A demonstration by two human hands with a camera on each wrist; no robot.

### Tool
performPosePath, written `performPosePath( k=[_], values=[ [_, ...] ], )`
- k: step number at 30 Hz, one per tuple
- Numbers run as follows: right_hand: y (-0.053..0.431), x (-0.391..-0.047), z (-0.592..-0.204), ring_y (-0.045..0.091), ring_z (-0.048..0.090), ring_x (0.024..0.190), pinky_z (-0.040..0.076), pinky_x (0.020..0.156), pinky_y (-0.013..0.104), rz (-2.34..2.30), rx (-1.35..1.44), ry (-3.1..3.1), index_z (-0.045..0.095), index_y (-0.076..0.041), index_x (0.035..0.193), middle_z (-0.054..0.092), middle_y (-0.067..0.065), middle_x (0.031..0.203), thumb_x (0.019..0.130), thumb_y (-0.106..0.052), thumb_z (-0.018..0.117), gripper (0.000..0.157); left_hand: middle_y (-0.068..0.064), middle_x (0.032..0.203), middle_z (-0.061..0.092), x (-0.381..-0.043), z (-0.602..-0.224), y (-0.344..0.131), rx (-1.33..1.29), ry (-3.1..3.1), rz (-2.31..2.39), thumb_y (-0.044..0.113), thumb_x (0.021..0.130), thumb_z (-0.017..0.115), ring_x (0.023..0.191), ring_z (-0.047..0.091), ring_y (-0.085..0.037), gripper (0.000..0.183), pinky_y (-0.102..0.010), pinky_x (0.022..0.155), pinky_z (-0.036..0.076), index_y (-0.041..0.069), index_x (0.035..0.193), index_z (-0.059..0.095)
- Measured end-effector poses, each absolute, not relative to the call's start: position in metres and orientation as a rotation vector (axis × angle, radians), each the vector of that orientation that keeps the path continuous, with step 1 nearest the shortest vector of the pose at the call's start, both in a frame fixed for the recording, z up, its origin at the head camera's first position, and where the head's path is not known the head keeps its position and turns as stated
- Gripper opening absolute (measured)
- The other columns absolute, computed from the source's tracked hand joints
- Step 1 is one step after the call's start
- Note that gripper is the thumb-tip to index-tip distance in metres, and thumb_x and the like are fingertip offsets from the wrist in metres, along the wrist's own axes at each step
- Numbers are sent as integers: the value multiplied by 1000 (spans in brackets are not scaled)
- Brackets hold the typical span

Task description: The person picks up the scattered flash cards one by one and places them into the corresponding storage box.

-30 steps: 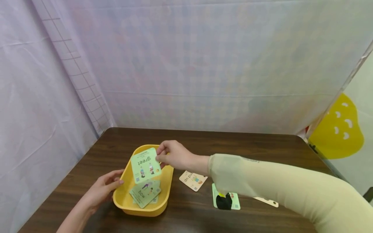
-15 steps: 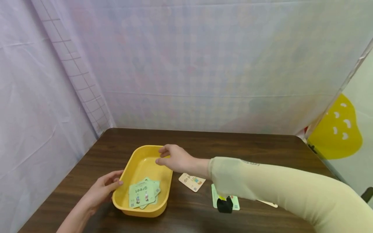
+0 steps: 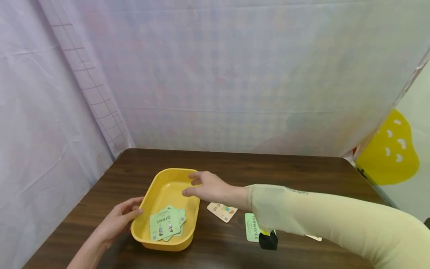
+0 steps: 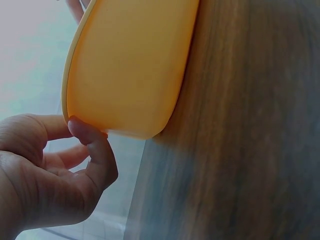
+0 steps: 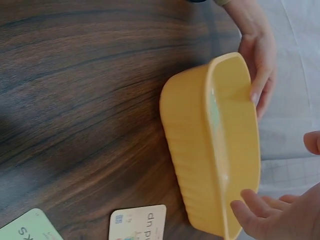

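A yellow plastic bin (image 3: 168, 194) stands on the table, with several green picture cards (image 3: 165, 223) overlapping near its front end. The top card reads "greet". My left hand (image 3: 122, 213) grips the bin's left side; in the left wrist view, its thumb and fingers (image 4: 95, 145) pinch the rim. Over the bin's right rim is my right hand (image 3: 209, 186), its fingers apart and nothing between them. The right wrist view has these fingers (image 5: 252, 212) close by the bin's far end.
On the dark wood table (image 3: 268, 168), right of the bin, lie a cream card (image 3: 222, 213), a green "fireworks" card (image 3: 251, 228) and another cream piece (image 3: 315, 237), partly under the sleeve (image 3: 312, 209). A black object (image 3: 268, 241) overlaps the green card. White curtains (image 3: 235, 74) stand behind.
The right hand let go of the "greet" card, which dropped onto the other cards in the bin. That hand has since drawn slightly right. The left hand kept its hold.
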State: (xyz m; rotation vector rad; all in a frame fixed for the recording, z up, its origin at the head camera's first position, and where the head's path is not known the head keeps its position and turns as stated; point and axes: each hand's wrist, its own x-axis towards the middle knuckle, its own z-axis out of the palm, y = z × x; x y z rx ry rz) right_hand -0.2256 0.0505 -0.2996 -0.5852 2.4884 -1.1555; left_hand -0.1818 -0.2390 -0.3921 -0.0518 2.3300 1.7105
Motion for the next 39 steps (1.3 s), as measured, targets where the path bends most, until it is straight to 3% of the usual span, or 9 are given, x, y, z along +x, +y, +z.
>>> performPosePath(
  k=[17,24,29,39],
  values=[
    [99,-235,-299,33,55,129,50,102,47,-1161,-445,2595,45,-5,146,57,17,141,91,-29,67,64,-10,110,56,-183,-392,-238,-65,2337,1725,19,101,53,87,60,-14,57,-29,63,54,-3,150,33],
    [131,-246,-309,37,59,124,56,92,43,-1124,-371,2670,44,-1,146,57,23,139,91,-28,68,66,-9,109,55,-182,-393,-237,-67,2339,1723,19,101,53,87,60,-14,56,-29,64,54,-3,150,34],
    [149,-256,-316,39,56,127,50,100,47,-1016,-391,2750,43,1,146,55,23,141,91,-29,67,67,-9,110,56,-182,-393,-238,-74,2330,1732,19,101,53,89,60,-15,57,-30,65,55,-3,150,34],
    [186,-278,-333,44,48,133,46,105,53,-903,-513,2764,39,-1,148,48,25,146,88,-25,71,72,-8,107,56,-183,-393,-238,-77,2333,1723,19,101,53,83,58,-13,56,-27,61,50,-2,150,35]
  ],
)
